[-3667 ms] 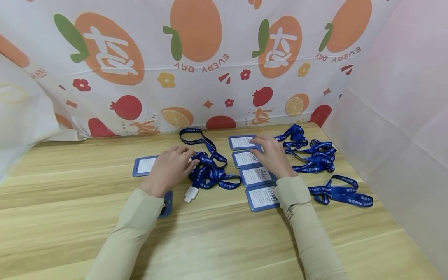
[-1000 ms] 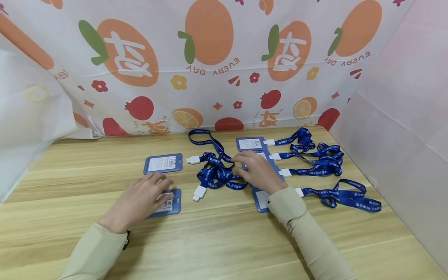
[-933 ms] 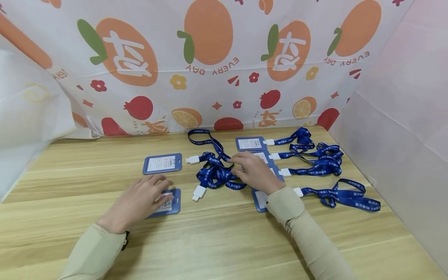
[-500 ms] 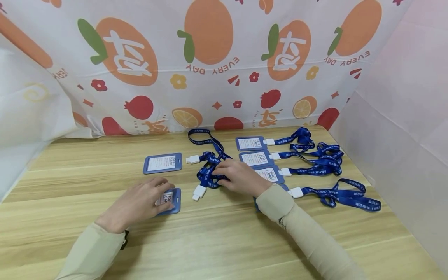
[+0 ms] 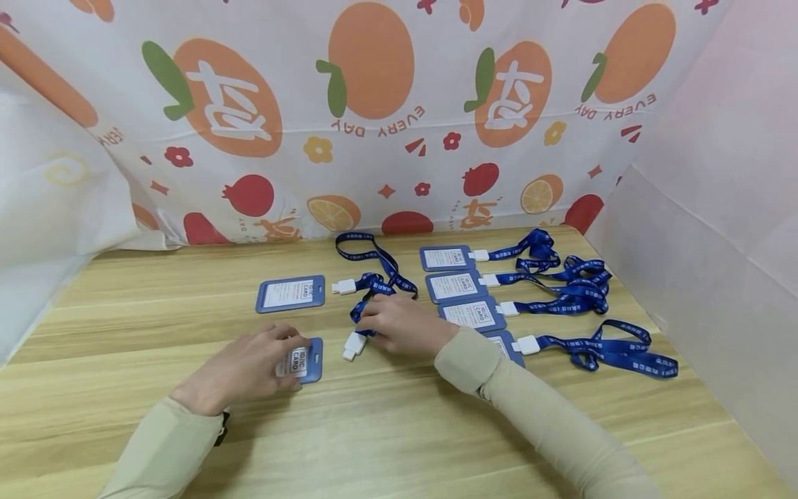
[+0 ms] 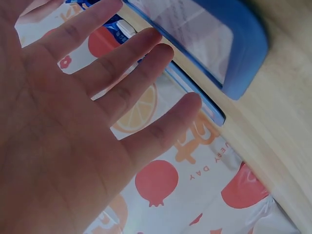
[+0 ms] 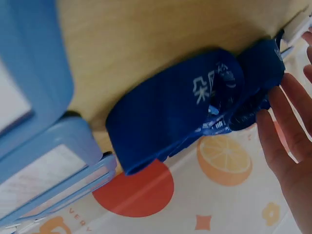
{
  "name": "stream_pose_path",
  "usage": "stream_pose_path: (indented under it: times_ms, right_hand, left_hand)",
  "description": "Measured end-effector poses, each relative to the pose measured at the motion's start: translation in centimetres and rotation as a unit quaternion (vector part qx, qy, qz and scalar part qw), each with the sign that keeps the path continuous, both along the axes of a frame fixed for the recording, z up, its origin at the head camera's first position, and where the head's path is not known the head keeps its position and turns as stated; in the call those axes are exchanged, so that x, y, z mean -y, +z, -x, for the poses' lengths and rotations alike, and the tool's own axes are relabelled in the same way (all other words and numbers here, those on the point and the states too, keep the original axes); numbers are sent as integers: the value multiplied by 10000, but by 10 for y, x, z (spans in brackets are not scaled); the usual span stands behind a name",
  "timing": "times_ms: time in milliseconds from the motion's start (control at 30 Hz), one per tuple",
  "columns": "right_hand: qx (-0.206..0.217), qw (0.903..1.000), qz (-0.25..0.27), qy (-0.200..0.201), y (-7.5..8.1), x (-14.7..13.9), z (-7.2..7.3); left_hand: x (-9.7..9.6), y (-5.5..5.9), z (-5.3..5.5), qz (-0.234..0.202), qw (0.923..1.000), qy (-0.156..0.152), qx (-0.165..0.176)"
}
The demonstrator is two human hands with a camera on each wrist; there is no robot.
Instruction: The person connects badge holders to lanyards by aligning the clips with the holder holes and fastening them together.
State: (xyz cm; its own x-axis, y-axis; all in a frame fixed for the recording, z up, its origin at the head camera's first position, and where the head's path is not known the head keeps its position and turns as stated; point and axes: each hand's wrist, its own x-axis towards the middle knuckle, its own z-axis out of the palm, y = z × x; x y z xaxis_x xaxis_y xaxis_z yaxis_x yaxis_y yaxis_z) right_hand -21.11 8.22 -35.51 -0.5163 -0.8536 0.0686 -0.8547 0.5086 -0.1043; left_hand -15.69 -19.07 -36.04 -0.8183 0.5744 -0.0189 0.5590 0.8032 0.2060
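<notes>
My left hand (image 5: 243,364) hovers over the lower blue card holder (image 5: 309,360), index finger by its upper edge and thumb by its lower one. The left wrist view shows the fingers extended beside that holder (image 6: 246,53). Farther back lies another loose card holder (image 5: 290,294). My right hand (image 5: 405,326) is over the tangled blue lanyards, close to a white clip (image 5: 355,344). Its fairly straight fingers meet the lanyard ribbon (image 7: 161,112) in the right wrist view; the thumb's contact is hidden. A second white clip (image 5: 345,286) points at the rear loose holder.
Several card holders (image 5: 464,286) with lanyards attached (image 5: 567,301) are stacked in a column on the right. The wooden table (image 5: 374,443) ends at a fruit-print cloth (image 5: 374,166) behind and a white wall (image 5: 704,277) on the right.
My right hand has moved left from the attached card holders, across the lanyard pile towards the lower clip. Earlier the left hand drew back from the lanyards to the lower card holder, where it stays.
</notes>
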Motion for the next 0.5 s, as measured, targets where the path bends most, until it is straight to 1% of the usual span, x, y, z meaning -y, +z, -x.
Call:
stream_pose_path:
  times_ms: [167, 267, 500]
  right_hand:
    - [-429, 9984, -56, 365, -5, 7, 0]
    - [-557, 9969, -73, 555, -8, 10, 1]
    - [-698, 9945, -401, 666, -12, 16, 1]
  left_hand:
    - [-3, 0, 1, -128, 9996, 56, 253]
    - [-4, 1, 3, -217, 9990, 40, 386]
    - [-8, 0, 13, -314, 9986, -241, 362]
